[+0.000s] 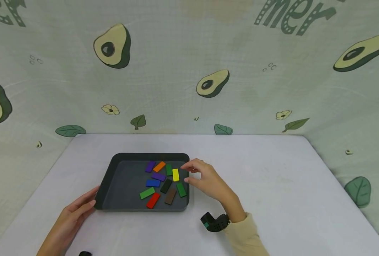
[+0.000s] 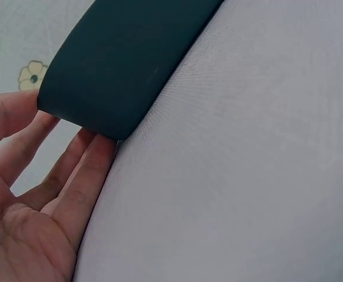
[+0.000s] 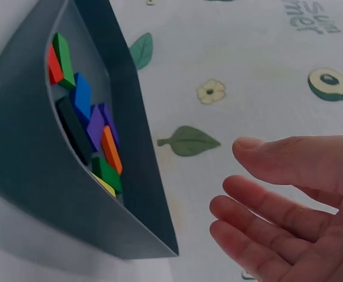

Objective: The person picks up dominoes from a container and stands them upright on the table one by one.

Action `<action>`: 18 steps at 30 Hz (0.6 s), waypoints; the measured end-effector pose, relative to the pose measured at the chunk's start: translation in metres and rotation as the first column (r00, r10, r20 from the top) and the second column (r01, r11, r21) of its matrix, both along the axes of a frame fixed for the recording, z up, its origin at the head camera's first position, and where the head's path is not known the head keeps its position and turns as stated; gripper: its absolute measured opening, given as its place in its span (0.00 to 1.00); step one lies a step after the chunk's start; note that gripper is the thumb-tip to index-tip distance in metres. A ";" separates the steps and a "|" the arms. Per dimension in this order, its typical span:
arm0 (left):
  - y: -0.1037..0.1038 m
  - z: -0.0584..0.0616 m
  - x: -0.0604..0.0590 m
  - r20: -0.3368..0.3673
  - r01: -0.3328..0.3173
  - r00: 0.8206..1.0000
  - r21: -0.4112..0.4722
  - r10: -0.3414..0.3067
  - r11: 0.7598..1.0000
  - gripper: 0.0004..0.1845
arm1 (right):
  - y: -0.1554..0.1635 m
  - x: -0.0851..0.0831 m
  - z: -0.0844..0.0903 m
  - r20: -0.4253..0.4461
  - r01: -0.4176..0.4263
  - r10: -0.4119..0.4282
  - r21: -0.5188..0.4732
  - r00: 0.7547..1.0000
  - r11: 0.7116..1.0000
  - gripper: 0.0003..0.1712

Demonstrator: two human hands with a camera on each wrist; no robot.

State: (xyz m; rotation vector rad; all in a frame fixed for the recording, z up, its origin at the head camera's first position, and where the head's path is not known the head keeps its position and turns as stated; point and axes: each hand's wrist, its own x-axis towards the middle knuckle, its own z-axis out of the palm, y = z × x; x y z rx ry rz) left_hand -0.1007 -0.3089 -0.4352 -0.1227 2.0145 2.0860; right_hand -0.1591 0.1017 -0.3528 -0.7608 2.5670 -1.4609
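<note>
A dark grey rectangular tray (image 1: 122, 185) lies on the table with several small coloured blocks scattered over its right half. My left hand (image 1: 72, 217) holds the tray's near left corner. The left wrist view shows its fingertips against the dark tray wall (image 2: 118, 64). Over the tray's right edge is my right hand (image 1: 206, 179), thumb and fingers spread, with nothing between them. Closest to it are a yellow block (image 1: 176, 175) and a green block (image 1: 181, 189). An orange block (image 1: 159, 166), a blue block (image 1: 153, 183), a red block (image 1: 153, 201) and a brown block (image 1: 170, 196) lie further left.
The white tabletop (image 1: 282, 188) extends on both sides of the tray. Behind it hangs a pale cloth (image 1: 167, 46) printed with avocados and leaves. A black band (image 1: 215, 222) is on my right wrist. A small black object (image 1: 85, 253) shows at the bottom edge.
</note>
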 end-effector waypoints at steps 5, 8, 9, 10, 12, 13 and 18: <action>0.000 0.000 0.000 -0.001 -0.002 1.000 -0.010 0.002 1.000 0.28 | -0.011 0.001 -0.007 0.039 -0.090 0.090 0.011 0.995 0.996 0.19; 0.000 0.000 -0.001 -0.001 -0.005 1.000 -0.021 0.005 1.000 0.29 | -0.018 0.001 -0.012 0.069 -0.121 0.119 0.028 0.991 0.992 0.18; 0.000 0.000 -0.001 -0.002 -0.005 1.000 -0.024 0.005 1.000 0.29 | -0.020 0.001 -0.014 0.075 -0.128 0.125 0.039 0.989 0.991 0.18; 0.000 0.000 -0.001 -0.001 -0.006 1.000 -0.026 0.006 1.000 0.29 | -0.022 0.001 -0.016 0.079 -0.133 0.128 0.052 0.989 0.990 0.18; 0.000 0.000 -0.001 0.000 -0.006 1.000 -0.029 0.006 1.000 0.29 | -0.026 0.002 -0.019 0.077 -0.138 0.131 0.090 0.988 0.986 0.18; 0.000 -0.001 -0.001 0.002 -0.008 1.000 -0.027 0.008 1.000 0.29 | -0.027 0.002 -0.021 0.074 -0.140 0.132 0.110 0.988 0.984 0.18; 0.000 -0.001 -0.001 0.006 -0.013 1.000 -0.020 0.013 1.000 0.29 | -0.035 0.003 -0.025 0.063 -0.152 0.142 0.201 0.988 0.968 0.17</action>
